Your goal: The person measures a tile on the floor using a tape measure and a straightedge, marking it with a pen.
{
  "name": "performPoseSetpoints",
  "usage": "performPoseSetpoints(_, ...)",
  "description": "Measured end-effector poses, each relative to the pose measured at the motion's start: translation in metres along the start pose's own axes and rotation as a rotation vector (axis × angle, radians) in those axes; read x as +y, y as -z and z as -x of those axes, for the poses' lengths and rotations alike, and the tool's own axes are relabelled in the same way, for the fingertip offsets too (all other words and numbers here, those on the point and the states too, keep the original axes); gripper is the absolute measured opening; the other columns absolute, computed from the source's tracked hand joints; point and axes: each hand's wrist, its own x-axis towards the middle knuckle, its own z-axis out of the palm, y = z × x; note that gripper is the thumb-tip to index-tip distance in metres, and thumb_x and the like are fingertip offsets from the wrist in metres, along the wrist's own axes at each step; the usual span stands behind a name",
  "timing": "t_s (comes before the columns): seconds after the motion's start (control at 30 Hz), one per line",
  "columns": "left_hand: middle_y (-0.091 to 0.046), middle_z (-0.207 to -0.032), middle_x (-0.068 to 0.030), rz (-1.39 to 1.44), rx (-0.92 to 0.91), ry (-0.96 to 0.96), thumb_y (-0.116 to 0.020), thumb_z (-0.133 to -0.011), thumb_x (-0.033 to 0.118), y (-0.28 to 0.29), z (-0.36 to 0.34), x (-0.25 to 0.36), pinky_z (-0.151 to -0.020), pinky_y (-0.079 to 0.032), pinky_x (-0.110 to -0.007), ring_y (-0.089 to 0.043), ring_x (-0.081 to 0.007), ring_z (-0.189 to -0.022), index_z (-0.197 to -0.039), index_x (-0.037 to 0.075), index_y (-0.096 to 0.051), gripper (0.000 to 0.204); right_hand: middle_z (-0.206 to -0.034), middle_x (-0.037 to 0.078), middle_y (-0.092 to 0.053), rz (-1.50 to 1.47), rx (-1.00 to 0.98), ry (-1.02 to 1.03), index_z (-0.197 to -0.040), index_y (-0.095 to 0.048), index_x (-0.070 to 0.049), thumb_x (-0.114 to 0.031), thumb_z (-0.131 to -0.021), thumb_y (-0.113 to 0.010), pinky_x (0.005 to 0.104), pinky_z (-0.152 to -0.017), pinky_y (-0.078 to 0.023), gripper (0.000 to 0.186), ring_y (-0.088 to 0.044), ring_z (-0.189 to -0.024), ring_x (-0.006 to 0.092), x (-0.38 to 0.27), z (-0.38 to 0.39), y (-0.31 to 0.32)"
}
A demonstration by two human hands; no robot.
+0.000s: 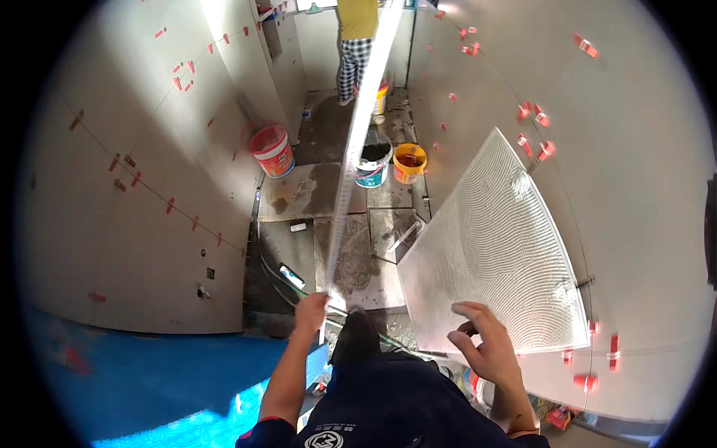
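Head cam: bkts [274,155] both sides of strip [347,172]

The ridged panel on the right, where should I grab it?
Probably the panel is best gripped by its thin left and right edges, coming from the near side: it is broad and flat, and its exposed face carries combed, adhesive-like ridges better left untouched.

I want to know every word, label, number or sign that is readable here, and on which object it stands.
Shirt: a round white emblem with small lettering beside it; I will not copy wording.
Bar: scale-like marks, too blurred to read.
Red bucket: printing, too blurred.
Teal bucket: printing, too small.
Tube: label, too small.
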Motion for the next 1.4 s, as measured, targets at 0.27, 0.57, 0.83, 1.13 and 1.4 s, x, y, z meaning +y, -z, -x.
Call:
performPoseSetpoints(0.27, -0.062, -0.078, -0.0221, 0.179, 0.478, 0.078, -0.058, -0.093, 0.016, -0.018, -0.055, -0.164, -0.066, -0.047, -0.051, -0.059, -0.0451, -0.076, -0.080, 0.002, -0.065, 0.021, -0.122, 0.017, -0.059, 0.048, -0.371, -0.106, -0.122, -0.060, -0.003, -0.034, -0.093, -0.064, 0.0387, -0.081, -0.053, 0.042, -0.067, -0.089, 0.0312, 0.145, -0.205, -0.109)
performPoseSetpoints(0.57, -0.060, -0.066, -0.0135, -0.007, 0.410, 0.309, -0.053, -0.098, 0.025, 0.061, -0.230, -0.121, -0.060, -0.048, -0.040, -0.061, -0.0285, -0.063, -0.088, 0.004, -0.062, 0.026, -0.106, 0.023, -0.069, 0.112, -0.467, -0.557, -0.114, -0.065, 0.001, -0.045, -0.090, -0.063, 0.0413, -0.086, -0.051, 0.052, -0.067, -0.101, 0.0366, 0.323, -0.373, -0.170)
performPoseSetpoints(0.83, -0.066, -0.097, -0.0119, 0.389, 0.565, 0.658, -0.058, -0.099, 0.034, 0.022, -0.313, -0.110, -0.074, -0.055, -0.034, -0.066, -0.0196, -0.082, -0.113, 0.001, -0.062, 0.037, -0.067, 0.010, -0.059, 0.005, -0.542, -0.641, -0.082, -0.060, -0.004, -0.022, -0.088, -0.063, 0.0348, -0.051, -0.046, 0.019, -0.060, -0.057, 0.0198, 0.581, -0.529, -0.244)
performPoseSetpoints(1.13, -0.064, -0.077, -0.0110, 0.692, 0.867, 1.387, -0.054, -0.100, 0.046, -0.061, -0.373, -0.061, -0.051, -0.046, -0.025, -0.062, -0.0161, -0.061, -0.104, -0.002, -0.059, 0.048, -0.094, 0.022, -0.069, 0.333, -0.481, -0.753, -0.115, -0.063, -0.002, -0.032, -0.091, -0.059, 0.0414, -0.071, -0.054, 0.039, -0.070, -0.079, 0.0318, 0.726, -0.756, -0.226)
performPoseSetpoints(1.4, -0.063, -0.075, -0.0083, 0.220, 0.940, 1.826, -0.054, -0.098, 0.047, -0.031, -0.378, 0.011, -0.058, -0.050, -0.028, -0.061, -0.0173, -0.065, -0.107, -0.002, -0.061, 0.051, -0.134, 0.026, -0.051, 0.567, -0.532, -0.665, -0.131, -0.052, -0.004, -0.028, -0.092, -0.058, 0.0455, -0.098, -0.045, 0.046, -0.054, -0.119, 0.0401, 0.844, -0.964, -0.291)
